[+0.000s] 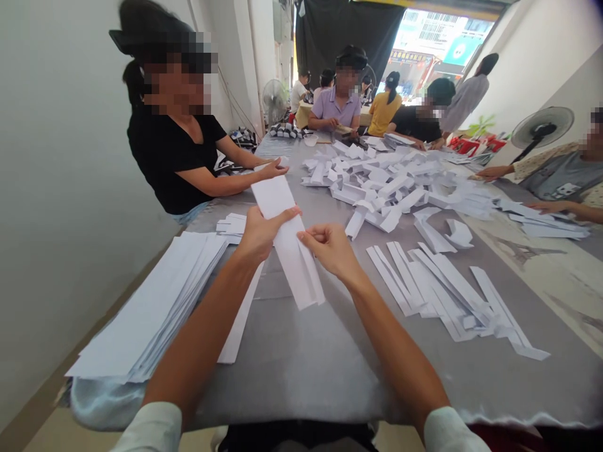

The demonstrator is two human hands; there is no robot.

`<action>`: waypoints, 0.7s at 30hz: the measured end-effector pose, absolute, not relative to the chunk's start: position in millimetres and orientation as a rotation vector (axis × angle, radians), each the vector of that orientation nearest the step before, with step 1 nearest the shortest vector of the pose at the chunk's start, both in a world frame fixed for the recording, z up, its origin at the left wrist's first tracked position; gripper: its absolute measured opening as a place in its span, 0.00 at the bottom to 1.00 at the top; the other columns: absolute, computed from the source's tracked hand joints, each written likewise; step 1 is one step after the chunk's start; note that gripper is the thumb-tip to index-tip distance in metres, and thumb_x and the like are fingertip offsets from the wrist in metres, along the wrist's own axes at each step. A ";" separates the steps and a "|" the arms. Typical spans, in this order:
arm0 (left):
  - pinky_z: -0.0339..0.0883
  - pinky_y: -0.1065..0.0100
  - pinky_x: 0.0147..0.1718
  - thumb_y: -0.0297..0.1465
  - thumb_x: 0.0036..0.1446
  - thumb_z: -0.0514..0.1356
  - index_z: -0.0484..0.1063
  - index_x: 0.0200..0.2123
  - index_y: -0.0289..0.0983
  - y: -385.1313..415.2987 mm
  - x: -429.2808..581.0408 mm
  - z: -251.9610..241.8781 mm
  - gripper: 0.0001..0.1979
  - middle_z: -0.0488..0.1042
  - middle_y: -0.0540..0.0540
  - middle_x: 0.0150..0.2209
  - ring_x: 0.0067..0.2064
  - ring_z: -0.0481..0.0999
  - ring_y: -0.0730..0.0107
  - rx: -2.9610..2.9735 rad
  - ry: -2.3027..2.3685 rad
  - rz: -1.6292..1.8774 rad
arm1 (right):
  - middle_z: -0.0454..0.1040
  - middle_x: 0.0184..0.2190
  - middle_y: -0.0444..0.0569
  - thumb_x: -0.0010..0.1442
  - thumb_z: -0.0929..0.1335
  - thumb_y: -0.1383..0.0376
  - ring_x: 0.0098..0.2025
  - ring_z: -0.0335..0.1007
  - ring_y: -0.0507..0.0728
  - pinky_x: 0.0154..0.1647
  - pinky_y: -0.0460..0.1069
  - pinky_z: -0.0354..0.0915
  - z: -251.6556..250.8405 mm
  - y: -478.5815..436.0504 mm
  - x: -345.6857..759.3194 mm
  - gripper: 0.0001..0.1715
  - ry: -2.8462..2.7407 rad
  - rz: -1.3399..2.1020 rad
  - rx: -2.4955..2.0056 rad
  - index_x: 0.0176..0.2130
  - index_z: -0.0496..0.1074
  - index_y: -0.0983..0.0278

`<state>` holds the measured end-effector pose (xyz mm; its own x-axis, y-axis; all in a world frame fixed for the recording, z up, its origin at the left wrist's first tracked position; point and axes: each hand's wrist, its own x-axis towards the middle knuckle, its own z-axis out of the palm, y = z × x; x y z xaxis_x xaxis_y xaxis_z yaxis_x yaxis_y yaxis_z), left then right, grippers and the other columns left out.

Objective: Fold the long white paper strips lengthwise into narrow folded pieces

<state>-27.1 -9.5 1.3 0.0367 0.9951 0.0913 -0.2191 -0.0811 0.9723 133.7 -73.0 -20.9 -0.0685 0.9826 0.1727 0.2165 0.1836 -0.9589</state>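
"White paper strip (293, 251) is slanting above the gray tablecloth (282, 364)!"

"How's the grip?"

"Left hand (260, 233) is clasping it, thumb (285, 218) pressing on top; right hand (333, 250) is pinching its right edge!"

"Beyond, folded papers (372, 182) are lying heaped!"

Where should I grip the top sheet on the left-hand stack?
Probably best to pinch the top sheet by its right long edge, coming from the right with the left hand, once free of its paper: the stack lies flat, edges fanned out along that side.
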 end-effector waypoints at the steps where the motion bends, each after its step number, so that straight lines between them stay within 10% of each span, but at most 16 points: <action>1: 0.80 0.61 0.42 0.39 0.39 0.81 0.83 0.39 0.33 -8.2 -28.5 2.7 0.24 0.86 0.36 0.45 0.45 0.85 0.51 1.120 0.987 1.381 | 0.63 0.22 0.40 0.64 0.71 0.48 0.24 0.51 0.50 0.26 0.48 0.46 -20.0 -74.0 134.2 0.23 -1.506 1.009 -1.221 0.29 0.75 0.64; 14: 0.78 0.64 0.50 0.40 0.51 0.78 0.81 0.37 0.39 28.5 -68.7 5.2 0.16 0.86 0.48 0.42 0.52 0.83 0.60 0.968 0.927 1.645 | 0.59 0.19 0.39 0.63 0.71 0.52 0.24 0.50 0.50 0.26 0.48 0.48 -6.7 -80.0 146.6 0.22 -1.642 1.063 -1.243 0.25 0.71 0.63; 21: 0.79 0.59 0.46 0.52 0.49 0.77 0.83 0.39 0.36 4.6 -49.3 11.4 0.26 0.86 0.37 0.43 0.51 0.85 0.49 1.149 0.823 1.202 | 0.68 0.23 0.42 0.65 0.71 0.48 0.25 0.58 0.51 0.27 0.48 0.57 -10.8 -74.0 145.0 0.23 -1.408 0.951 -1.195 0.31 0.78 0.64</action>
